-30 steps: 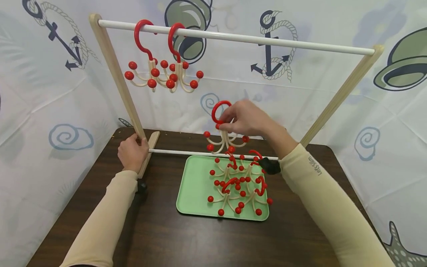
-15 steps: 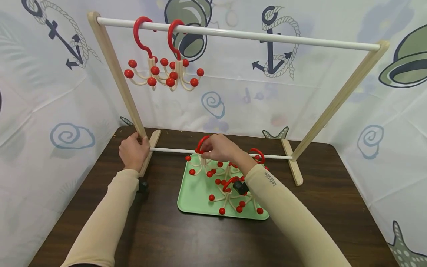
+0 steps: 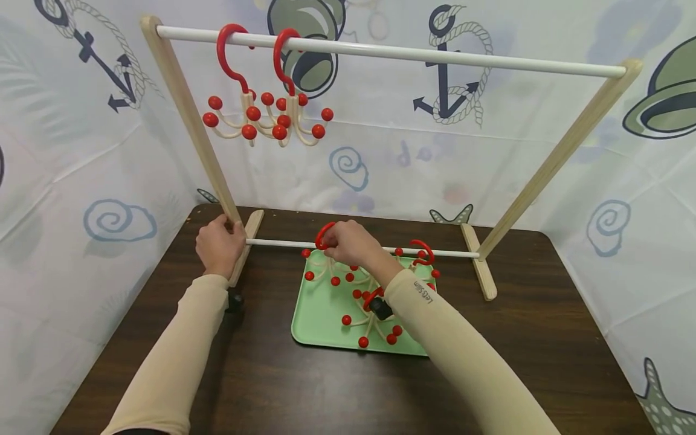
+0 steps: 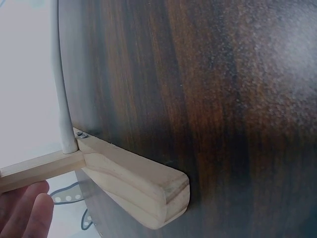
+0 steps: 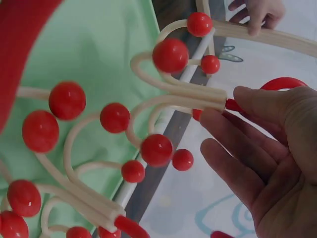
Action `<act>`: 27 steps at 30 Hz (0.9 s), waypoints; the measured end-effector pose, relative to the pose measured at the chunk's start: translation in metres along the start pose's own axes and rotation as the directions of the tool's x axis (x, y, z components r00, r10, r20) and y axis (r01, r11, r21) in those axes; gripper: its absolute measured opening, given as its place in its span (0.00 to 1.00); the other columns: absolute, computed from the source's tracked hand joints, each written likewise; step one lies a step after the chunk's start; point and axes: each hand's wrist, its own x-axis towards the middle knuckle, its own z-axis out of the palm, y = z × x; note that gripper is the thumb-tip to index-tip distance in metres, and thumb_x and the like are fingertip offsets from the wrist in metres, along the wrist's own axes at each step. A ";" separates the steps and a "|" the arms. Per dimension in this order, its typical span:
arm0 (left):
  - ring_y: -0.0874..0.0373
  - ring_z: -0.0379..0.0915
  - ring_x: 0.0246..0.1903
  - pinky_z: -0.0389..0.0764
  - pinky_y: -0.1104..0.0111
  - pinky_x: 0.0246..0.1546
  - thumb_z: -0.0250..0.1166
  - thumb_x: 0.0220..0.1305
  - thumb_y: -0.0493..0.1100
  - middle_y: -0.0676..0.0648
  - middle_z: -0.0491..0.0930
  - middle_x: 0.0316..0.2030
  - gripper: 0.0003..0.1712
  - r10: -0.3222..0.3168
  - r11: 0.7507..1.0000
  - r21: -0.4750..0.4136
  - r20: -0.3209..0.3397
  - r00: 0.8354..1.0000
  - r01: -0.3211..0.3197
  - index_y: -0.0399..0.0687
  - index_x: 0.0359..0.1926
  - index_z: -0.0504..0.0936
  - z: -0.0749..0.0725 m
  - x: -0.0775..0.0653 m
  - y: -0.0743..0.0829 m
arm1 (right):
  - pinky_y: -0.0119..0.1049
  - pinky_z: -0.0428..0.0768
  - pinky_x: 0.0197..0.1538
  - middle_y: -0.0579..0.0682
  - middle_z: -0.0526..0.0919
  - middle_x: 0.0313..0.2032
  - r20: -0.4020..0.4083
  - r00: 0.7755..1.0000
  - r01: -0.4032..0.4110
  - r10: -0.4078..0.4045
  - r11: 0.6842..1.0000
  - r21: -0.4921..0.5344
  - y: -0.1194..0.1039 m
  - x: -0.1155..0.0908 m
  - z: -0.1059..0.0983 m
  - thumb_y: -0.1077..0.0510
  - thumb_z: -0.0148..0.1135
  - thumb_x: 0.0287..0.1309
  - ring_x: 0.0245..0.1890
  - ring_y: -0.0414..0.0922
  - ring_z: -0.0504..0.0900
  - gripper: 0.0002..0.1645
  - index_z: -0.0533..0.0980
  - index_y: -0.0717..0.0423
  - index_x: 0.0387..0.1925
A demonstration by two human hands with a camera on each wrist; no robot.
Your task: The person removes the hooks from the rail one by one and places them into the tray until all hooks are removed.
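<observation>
My right hand pinches a multi-armed hanger just below its red hook, with thumb and fingertips at the hook's base. The hanger has pale curved arms tipped with red balls and is upright over the far left corner of the green tray. Whether it rests on the tray is hard to tell. My left hand grips the left wooden post of a rack near its foot. Several similar hangers, among them one in front, stand on the tray, partly hidden by my right arm.
Two hangers hang at the left of the rack's white top rod. A lower white rod runs behind the tray, joining the wooden feet. Dark wood table lies around, with patterned cloth walls behind.
My right hand has carried the hanger down and to the left, from above the tray's far side to its far left corner. The left hand keeps its grip on the post.
</observation>
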 end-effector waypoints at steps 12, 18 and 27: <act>0.36 0.77 0.32 0.72 0.44 0.32 0.56 0.66 0.47 0.37 0.83 0.31 0.16 0.004 1.000 -0.002 -0.013 1.000 -0.004 0.39 0.37 0.81 0.002 0.000 0.000 | 0.36 0.79 0.43 0.43 0.87 0.40 0.050 0.999 0.016 0.000 0.948 -0.317 0.006 -0.001 0.002 0.60 0.64 0.60 0.37 0.42 0.82 0.10 0.86 0.48 0.42; 0.36 0.77 0.31 0.72 0.44 0.32 0.56 0.66 0.47 0.36 0.82 0.30 0.15 -0.001 1.000 0.002 -0.015 1.000 0.001 0.38 0.36 0.81 0.000 0.000 0.003 | 0.37 0.79 0.42 0.41 0.86 0.44 0.103 0.994 0.011 0.033 0.917 -0.399 0.011 -0.005 -0.003 0.53 0.64 0.62 0.38 0.41 0.83 0.13 0.85 0.42 0.48; 0.35 0.78 0.30 0.72 0.44 0.31 0.56 0.65 0.46 0.37 0.83 0.30 0.15 0.018 1.000 -0.005 -0.030 0.999 -0.018 0.38 0.35 0.81 0.003 0.001 0.000 | 0.49 0.68 0.61 0.44 0.82 0.53 0.218 0.968 -0.012 0.123 0.892 -0.452 0.012 -0.018 -0.016 0.44 0.61 0.63 0.46 0.44 0.82 0.24 0.78 0.42 0.60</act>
